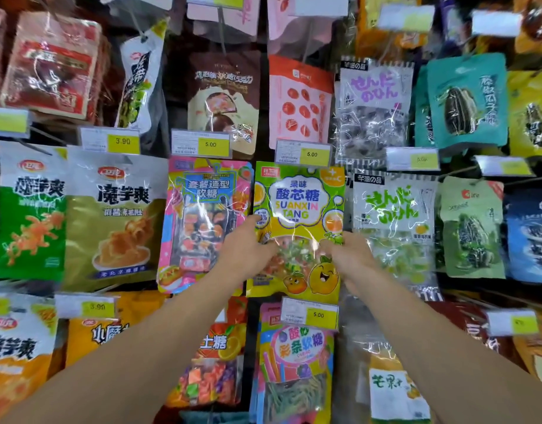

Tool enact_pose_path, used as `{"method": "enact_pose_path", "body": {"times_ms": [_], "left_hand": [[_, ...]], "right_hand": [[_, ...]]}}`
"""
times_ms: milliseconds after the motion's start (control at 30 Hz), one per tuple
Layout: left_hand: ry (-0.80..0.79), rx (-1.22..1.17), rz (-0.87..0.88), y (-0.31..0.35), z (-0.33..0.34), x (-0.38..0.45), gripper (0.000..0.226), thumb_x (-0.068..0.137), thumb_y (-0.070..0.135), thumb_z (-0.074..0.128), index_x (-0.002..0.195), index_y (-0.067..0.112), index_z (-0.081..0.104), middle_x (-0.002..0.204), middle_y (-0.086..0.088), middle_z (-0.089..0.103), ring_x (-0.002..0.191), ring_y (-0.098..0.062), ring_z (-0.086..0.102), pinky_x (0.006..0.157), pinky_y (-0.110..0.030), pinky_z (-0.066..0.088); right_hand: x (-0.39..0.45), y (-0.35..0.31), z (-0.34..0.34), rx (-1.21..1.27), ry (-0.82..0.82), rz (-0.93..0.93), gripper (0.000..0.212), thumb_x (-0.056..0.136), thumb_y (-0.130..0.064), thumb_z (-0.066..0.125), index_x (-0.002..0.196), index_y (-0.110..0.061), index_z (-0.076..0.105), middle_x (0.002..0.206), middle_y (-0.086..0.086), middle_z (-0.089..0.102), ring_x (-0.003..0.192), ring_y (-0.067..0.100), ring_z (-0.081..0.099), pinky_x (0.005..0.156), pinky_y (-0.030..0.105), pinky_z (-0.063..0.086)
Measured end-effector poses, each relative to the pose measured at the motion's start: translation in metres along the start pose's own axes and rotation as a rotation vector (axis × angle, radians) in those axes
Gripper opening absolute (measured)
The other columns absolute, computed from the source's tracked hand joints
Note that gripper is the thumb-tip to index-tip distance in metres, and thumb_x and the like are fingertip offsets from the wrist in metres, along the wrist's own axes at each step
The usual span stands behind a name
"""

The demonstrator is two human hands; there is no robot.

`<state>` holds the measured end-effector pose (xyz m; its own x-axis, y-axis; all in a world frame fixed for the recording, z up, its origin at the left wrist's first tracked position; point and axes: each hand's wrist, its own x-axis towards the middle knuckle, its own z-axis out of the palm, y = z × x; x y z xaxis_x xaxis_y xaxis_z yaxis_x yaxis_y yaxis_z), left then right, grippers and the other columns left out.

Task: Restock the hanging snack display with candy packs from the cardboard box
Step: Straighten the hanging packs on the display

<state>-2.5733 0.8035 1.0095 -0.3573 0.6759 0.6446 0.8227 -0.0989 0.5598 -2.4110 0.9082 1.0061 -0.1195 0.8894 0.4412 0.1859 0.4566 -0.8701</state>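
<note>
Candy pack (299, 206) held up against hanging snack display (373, 108), both hands on it.

Green-and-yellow, marked SUANXIN TANG, upright in middle row between pink gummy pack (202, 209) and clear lime-lettered bag (395, 215), just under yellow 5.00 price tag (303, 154). Left hand (248, 249) gripping left edge, thumb on front; right hand (349, 255) curled round right edge.
</note>
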Motion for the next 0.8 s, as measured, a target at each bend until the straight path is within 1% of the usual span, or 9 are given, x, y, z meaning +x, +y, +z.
{"method": "enact_pose_path", "body": {"times_ms": [67, 100, 167, 233, 333, 467, 633, 733, 800], "left_hand": [[0.018, -0.012, 0.016, -0.001, 0.000, 0.000, 0.073, 0.088, 0.035, 0.065, 0.150, 0.018, 0.031, 0.129, -0.012, 0.059, 0.091, -0.023, 0.057, 0.079, -0.032, 0.045], [0.021, -0.007, 0.022, -0.002, 0.000, 0.000, 0.073, 0.087, 0.035, 0.065, 0.150, 0.017, 0.032, 0.132, -0.011, 0.057, 0.097, -0.025, 0.059, 0.081, -0.032, 0.046], [0.019, 0.009, 0.041, -0.005, 0.000, 0.000, 0.075, 0.086, 0.037, 0.066, 0.150, 0.016, 0.032, 0.140, -0.010, 0.052, 0.109, -0.029, 0.059, 0.086, -0.033, 0.046], [0.011, 0.017, 0.060, -0.005, -0.001, 0.001, 0.076, 0.086, 0.036, 0.066, 0.150, 0.015, 0.032, 0.146, -0.008, 0.045, 0.117, -0.029, 0.056, 0.091, -0.033, 0.044], [0.016, 0.032, 0.083, -0.002, -0.001, 0.002, 0.073, 0.087, 0.033, 0.065, 0.149, 0.014, 0.033, 0.149, -0.006, 0.042, 0.131, -0.026, 0.044, 0.100, -0.034, 0.039], [0.011, 0.051, 0.068, 0.000, 0.000, 0.005, 0.074, 0.085, 0.035, 0.066, 0.149, 0.016, 0.033, 0.149, -0.006, 0.040, 0.133, -0.027, 0.041, 0.102, -0.037, 0.039], [-0.025, 0.068, 0.074, -0.007, 0.002, 0.001, 0.074, 0.087, 0.034, 0.065, 0.150, 0.015, 0.030, 0.148, -0.007, 0.042, 0.122, -0.025, 0.050, 0.092, -0.032, 0.041], [-0.010, 0.080, 0.090, -0.007, -0.001, -0.001, 0.074, 0.088, 0.031, 0.064, 0.150, 0.015, 0.030, 0.140, -0.008, 0.052, 0.089, -0.014, 0.054, 0.077, -0.027, 0.042], [0.014, 0.082, 0.094, -0.005, -0.004, -0.001, 0.072, 0.088, 0.030, 0.065, 0.150, 0.015, 0.032, 0.139, -0.009, 0.054, 0.078, -0.009, 0.052, 0.074, -0.025, 0.040]], "right_hand": [[-0.001, 0.001, 0.001, -0.120, 0.050, -0.077, 0.029, 0.084, -0.018, 0.065, 0.108, -0.002, 0.061, 0.090, 0.009, 0.062, 0.073, 0.020, 0.054, 0.058, 0.029, 0.038], [-0.002, 0.000, 0.001, -0.191, 0.096, -0.147, 0.034, 0.085, -0.020, 0.067, 0.113, -0.004, 0.058, 0.094, 0.008, 0.063, 0.076, 0.021, 0.057, 0.060, 0.030, 0.039], [-0.003, -0.001, 0.004, -0.296, 0.199, -0.290, 0.049, 0.084, -0.020, 0.072, 0.126, -0.008, 0.048, 0.114, 0.008, 0.061, 0.096, 0.026, 0.061, 0.072, 0.032, 0.045], [-0.004, -0.002, 0.005, -0.370, 0.236, -0.376, 0.064, 0.084, -0.017, 0.074, 0.137, -0.009, 0.040, 0.130, 0.009, 0.053, 0.114, 0.029, 0.056, 0.086, 0.038, 0.048], [-0.003, -0.007, 0.004, -0.471, 0.253, -0.423, 0.070, 0.085, -0.014, 0.072, 0.144, -0.011, 0.034, 0.137, 0.011, 0.048, 0.122, 0.031, 0.051, 0.092, 0.038, 0.044], [-0.001, -0.015, 0.002, -0.514, 0.263, -0.411, 0.072, 0.084, -0.013, 0.073, 0.144, -0.011, 0.034, 0.134, 0.013, 0.047, 0.120, 0.033, 0.051, 0.087, 0.035, 0.043], [-0.006, -0.008, 0.004, -0.634, 0.251, -0.445, 0.068, 0.086, -0.018, 0.073, 0.141, -0.009, 0.033, 0.133, 0.015, 0.047, 0.115, 0.034, 0.055, 0.086, 0.039, 0.046], [-0.009, -0.008, 0.002, -0.695, 0.264, -0.468, 0.062, 0.086, -0.024, 0.073, 0.135, -0.009, 0.037, 0.127, 0.014, 0.046, 0.107, 0.034, 0.057, 0.079, 0.040, 0.046], [-0.010, -0.010, 0.000, -0.719, 0.275, -0.470, 0.061, 0.085, -0.027, 0.073, 0.133, -0.009, 0.039, 0.128, 0.012, 0.043, 0.106, 0.034, 0.056, 0.079, 0.040, 0.047]]}}
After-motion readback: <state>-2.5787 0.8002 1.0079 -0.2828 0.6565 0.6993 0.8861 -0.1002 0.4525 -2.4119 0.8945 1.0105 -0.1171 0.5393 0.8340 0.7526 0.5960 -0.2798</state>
